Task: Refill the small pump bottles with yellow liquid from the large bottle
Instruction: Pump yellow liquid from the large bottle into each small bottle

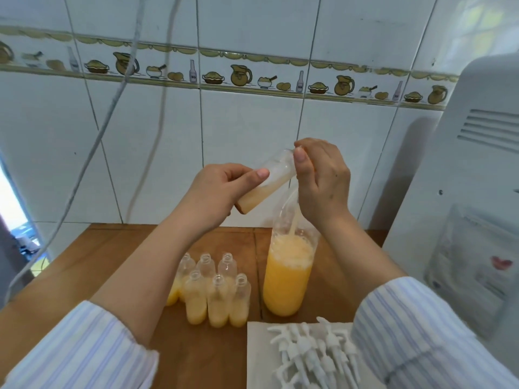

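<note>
Nearest the camera: two striped sleeves (84, 349), one per forearm, rolled back from the wrists. Between them, low right, a white paper towel (257, 357) on the wooden table (112, 248) with a heap of white pump heads (314, 352) lying on it; the right sleeve covers the towel's right edge.

Behind the towel, a cluster of small open bottles (214, 293) stands upright in two rows, no pumps on, each partly full of yellow liquid. The left forearm crosses in front of the leftmost ones, so the full count cannot be told. Just right of the cluster stands the large bottle (286, 276), clear plastic, roughly two-thirds full of yellow liquid with foam on top. Its upper part is blocked by the right wrist.

Above the large bottle, both hands hold one small bottle (266, 182) tilted, base down-left, neck up-right. Left hand (222, 189): fingers curled round the lower body, thumb laid along the side. Right hand (320, 175): thumb and fingertips pinched at the neck end; what they pinch there is hidden. The held bottle has some pale yellow liquid pooled at its base.

Right edge: a white appliance (471, 169) with vent slots, a plastic pouch (471, 265) stuck on its side. Behind everything, a white tiled wall (247, 130) with a border of jugs and bowls; two cables (112, 113) hang down at left.
</note>
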